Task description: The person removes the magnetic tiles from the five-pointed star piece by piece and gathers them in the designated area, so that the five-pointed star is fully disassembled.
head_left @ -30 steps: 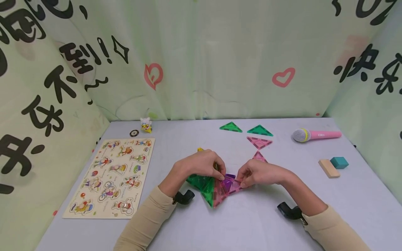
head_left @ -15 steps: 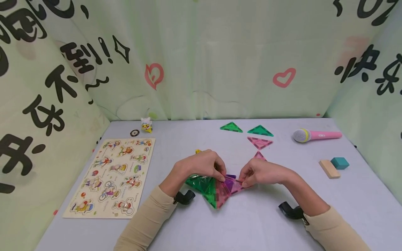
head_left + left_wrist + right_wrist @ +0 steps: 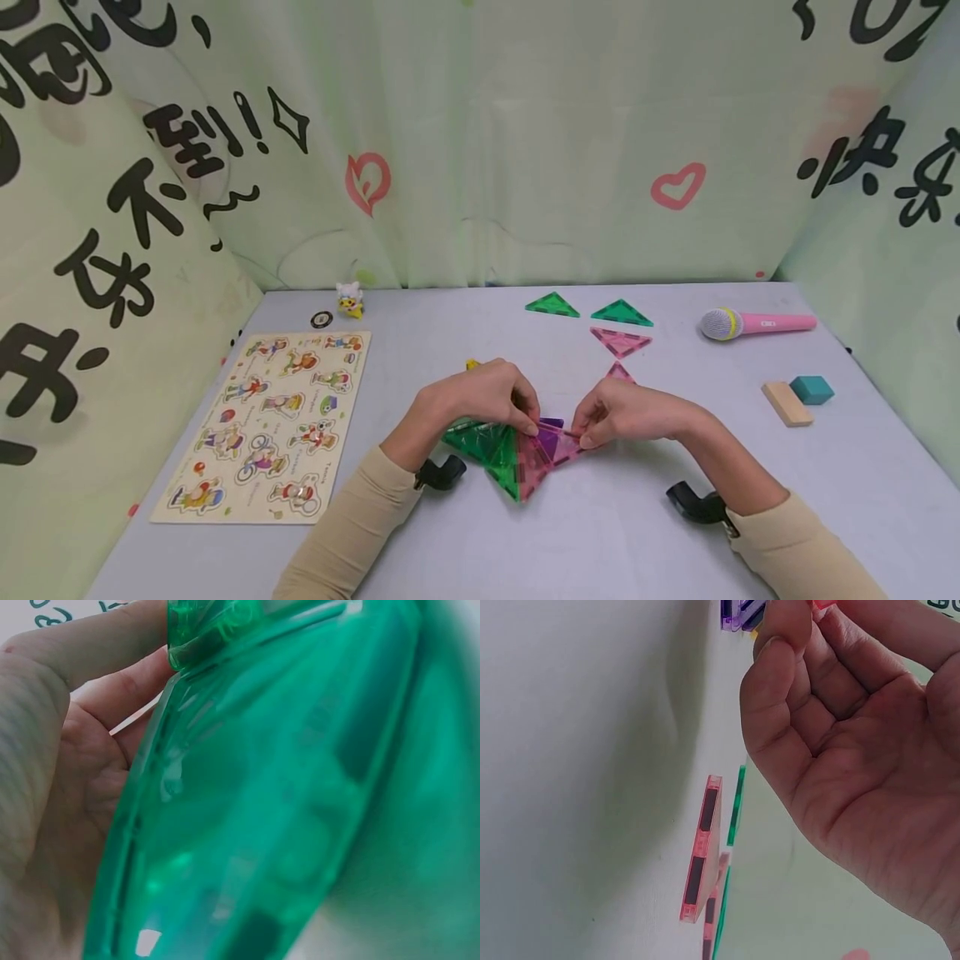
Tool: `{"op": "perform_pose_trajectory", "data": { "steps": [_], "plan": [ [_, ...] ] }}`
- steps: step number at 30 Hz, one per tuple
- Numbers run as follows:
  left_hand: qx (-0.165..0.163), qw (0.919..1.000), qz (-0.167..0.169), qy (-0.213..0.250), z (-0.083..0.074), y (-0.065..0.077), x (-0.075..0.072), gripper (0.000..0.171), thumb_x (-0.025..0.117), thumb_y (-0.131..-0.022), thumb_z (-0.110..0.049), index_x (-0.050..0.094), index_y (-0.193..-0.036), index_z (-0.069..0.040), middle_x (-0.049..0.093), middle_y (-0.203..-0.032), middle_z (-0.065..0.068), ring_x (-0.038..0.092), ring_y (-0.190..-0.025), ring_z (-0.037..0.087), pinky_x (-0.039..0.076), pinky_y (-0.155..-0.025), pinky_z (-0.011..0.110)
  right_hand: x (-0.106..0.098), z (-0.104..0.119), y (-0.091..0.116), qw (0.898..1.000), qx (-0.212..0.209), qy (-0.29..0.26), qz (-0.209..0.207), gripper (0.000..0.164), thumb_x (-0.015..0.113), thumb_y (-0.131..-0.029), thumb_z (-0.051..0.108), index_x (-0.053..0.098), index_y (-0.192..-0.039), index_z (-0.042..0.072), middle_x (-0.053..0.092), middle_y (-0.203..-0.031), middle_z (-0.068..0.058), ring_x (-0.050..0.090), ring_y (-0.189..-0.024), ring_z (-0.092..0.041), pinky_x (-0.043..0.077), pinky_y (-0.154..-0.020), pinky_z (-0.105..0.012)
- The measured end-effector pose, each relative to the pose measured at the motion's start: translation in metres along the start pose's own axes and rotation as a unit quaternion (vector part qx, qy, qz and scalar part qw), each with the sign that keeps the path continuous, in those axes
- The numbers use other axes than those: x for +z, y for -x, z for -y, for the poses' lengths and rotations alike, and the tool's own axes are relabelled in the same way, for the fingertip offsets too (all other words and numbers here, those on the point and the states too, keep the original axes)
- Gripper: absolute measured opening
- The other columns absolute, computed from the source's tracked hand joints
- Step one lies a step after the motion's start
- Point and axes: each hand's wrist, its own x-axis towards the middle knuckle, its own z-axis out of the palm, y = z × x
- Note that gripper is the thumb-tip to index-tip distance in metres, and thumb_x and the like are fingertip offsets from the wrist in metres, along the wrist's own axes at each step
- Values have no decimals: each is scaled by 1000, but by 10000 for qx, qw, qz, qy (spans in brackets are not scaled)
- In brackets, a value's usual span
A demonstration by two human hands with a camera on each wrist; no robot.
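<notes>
The tile structure (image 3: 498,454) sits between the two hands on the near side of the white table (image 3: 600,533), its see-through green and pink panels meeting in a downward point towards us, with a purple tile (image 3: 551,422) behind. Whether its whole base rests on the surface we cannot tell, since the hands cover much of it.

We see the left hand (image 3: 487,396) curled over the top, thumb and fingertips pinching the upper rim of the structure; the left wrist view shows a green panel passing close in front of its palm. The right hand (image 3: 626,412) pinches the outer corner of a pink tile (image 3: 566,450) between thumb and bent fingers, with the rest of that tile reaching towards the structure.

We would expect the panels to be light, stiff plastic, smooth enough to slide under a dry thumb. The joins look like the weak part: dark strips sit in the edges of a loose pink tile (image 3: 702,851) in the right wrist view (magnets, we suppose), so a seam would probably fold or part before a panel bent. We would take each tile by a corner or rim, as here, leaving the joining edge free, and steady the structure near the seam being worked. Squeezing hard across the hollow middle could make it cave in.
</notes>
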Motion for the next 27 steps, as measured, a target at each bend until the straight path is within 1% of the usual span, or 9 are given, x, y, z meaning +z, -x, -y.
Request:
{"op": "perform_pose_trajectory", "data": {
  "steps": [8,13,17,19,22,27],
  "plan": [
    [3,10000,-16,-80,0,0,1,11,78,-86,-32,75,-78,-25,70,-74,-13,58,-71,2,50,-65,20,-2,-4,1,10000,-35,-12,75,8,69,-89,14,76,-85,16,59,-71,8,47,-63,-5,36,-57,-21],
    [0,10000,-45,-69,0,-1,2,11,78,-86,-31,75,-77,-25,70,-74,-14,58,-71,2,50,-66,19,-3,-5,1,9998,-93,-90,140,7,70,-88,13,76,-85,13,58,-69,7,47,-62,-5,37,-57,-21],
    [-33,10000,-48,-24,0,-1,2,12,79,-86,-30,75,-76,-24,70,-73,-13,59,-71,2,50,-65,20,-6,-6,4,9993,-203,46,306,9,69,-87,9,74,-80,11,51,-64,7,42,-59,-4,33,-55,-20],
    [-62,10000,-46,-26,0,-1,2,12,79,-86,-31,75,-76,-24,70,-73,-13,58,-70,2,50,-65,20,-9,-7,7,9992,-207,142,321,10,68,-87,9,74,-79,11,50,-64,8,42,-59,-3,34,-55,-20],
    [-77,10000,-39,-45,-1,0,1,12,79,-85,-30,75,-75,-25,70,-72,-14,58,-70,3,49,-65,20,-15,-8,12,9996,-112,174,203,10,68,-86,8,75,-82,13,53,-67,7,44,-61,-4,36,-57,-21],
    [-17,10000,-14,-69,-1,0,1,11,77,-87,-28,75,-76,-25,70,-74,-14,59,-71,3,50,-66,20,-27,-13,20,9997,158,-76,-163,11,67,-89,12,77,-93,14,64,-82,1,54,-72,-10,44,-66,-26]
  ]
}}
